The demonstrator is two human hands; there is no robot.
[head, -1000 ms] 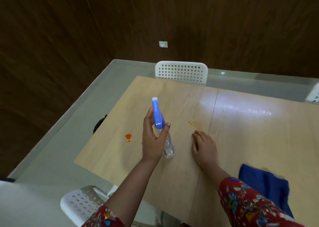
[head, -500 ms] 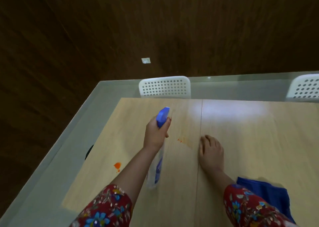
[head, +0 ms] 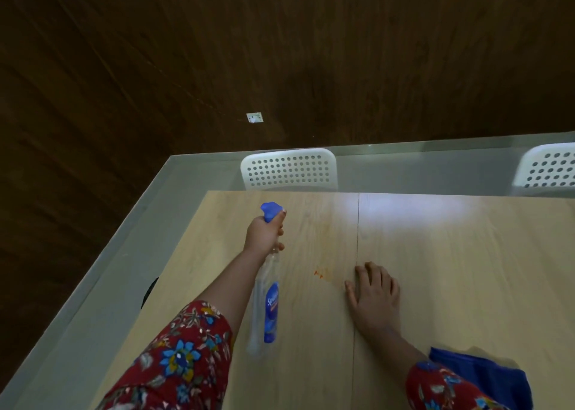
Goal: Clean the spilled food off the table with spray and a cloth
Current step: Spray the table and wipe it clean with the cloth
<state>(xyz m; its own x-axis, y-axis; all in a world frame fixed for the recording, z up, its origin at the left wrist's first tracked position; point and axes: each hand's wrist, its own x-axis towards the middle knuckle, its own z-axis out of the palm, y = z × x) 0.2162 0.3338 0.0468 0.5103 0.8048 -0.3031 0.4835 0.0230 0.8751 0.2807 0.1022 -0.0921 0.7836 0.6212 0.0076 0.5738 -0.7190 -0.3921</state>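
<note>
Clear spray bottle (head: 268,303) in outstretched left hand (head: 263,234).

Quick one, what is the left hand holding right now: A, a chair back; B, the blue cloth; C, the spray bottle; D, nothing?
C: the left hand grips the spray bottle just below its blue head, while the blue cloth lies on the table, in neither hand.

- Spray bottle (head: 269,300): clear body, blue label, blue trigger head; gripped at the neck by the left hand (head: 264,233), held above the table (head: 466,269) with its head pointing away (base blurred).
- Spilled food (head: 320,273): small orange smear beside the table's centre seam.
- Cloth (head: 485,375): dark blue, crumpled, at the near right, partly hidden.
</note>
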